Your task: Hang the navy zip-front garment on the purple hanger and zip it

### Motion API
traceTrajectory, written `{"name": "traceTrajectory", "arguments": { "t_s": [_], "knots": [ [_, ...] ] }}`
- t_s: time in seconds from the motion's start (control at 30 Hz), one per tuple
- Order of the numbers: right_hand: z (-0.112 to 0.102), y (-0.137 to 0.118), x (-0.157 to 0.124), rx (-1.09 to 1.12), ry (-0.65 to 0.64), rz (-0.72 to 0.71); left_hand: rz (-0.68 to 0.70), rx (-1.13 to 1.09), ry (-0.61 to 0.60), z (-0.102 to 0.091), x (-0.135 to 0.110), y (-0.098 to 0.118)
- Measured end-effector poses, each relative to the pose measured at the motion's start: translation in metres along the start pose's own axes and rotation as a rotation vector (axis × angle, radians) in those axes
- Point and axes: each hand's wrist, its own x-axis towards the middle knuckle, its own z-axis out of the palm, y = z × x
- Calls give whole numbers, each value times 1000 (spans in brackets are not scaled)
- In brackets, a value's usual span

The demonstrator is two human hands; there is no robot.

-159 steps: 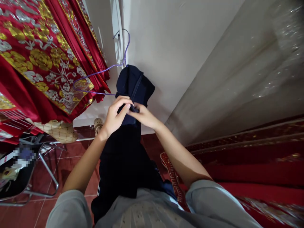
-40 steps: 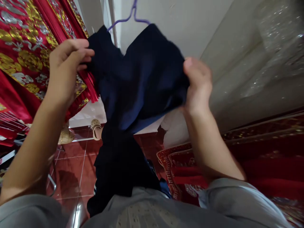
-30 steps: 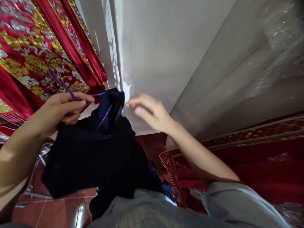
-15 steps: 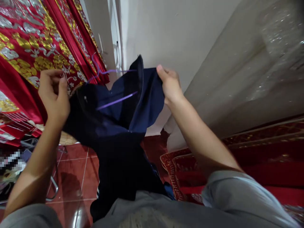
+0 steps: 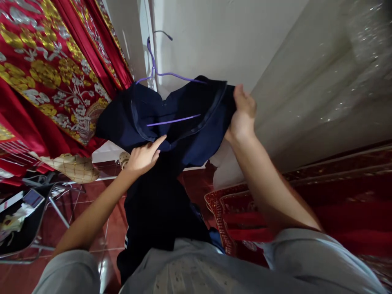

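A dark navy top (image 5: 196, 143) with a wide, open neckline is on a purple hanger (image 5: 173, 120), whose lower bar shows through the neck. My right hand (image 5: 243, 112) grips the top at its right shoulder and holds that side out. My left hand (image 5: 145, 157) is at the lower front of the neckline, index finger stretched along the cloth and thumb apart below it. Its other fingers are mostly hidden. The hanger's hook is up by the door edge, close to a dark wall hook (image 5: 163, 34); I cannot tell whether it rests on anything.
Red cloth with gold and silver patterns (image 5: 45, 73) hangs at the left. A chair (image 5: 27, 228) at lower left bears a phone (image 5: 33, 198) and small items. Clear plastic sheeting (image 5: 321, 94) covers the right side, above red trimmed fabric (image 5: 241, 220). The floor is red tile (image 5: 113, 228).
My left hand has moved right and down, from beside the left shoulder to the front neckline. The top and hanger have shifted and levelled out, and my right hand has gone slightly right, still holding the shoulder.
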Motion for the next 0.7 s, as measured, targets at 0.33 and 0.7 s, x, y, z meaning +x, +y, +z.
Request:
{"name": "traceTrajectory", "arguments": {
  "t_s": [0.33, 0.7],
  "knots": [
    [22, -52, -107, -145, 126, -148, -83, -484, 525, 30, -36, 56],
    [50, -45, -201, -3, -413, 313, -359, -902, 753, 30, -70, 90]
  ]
}}
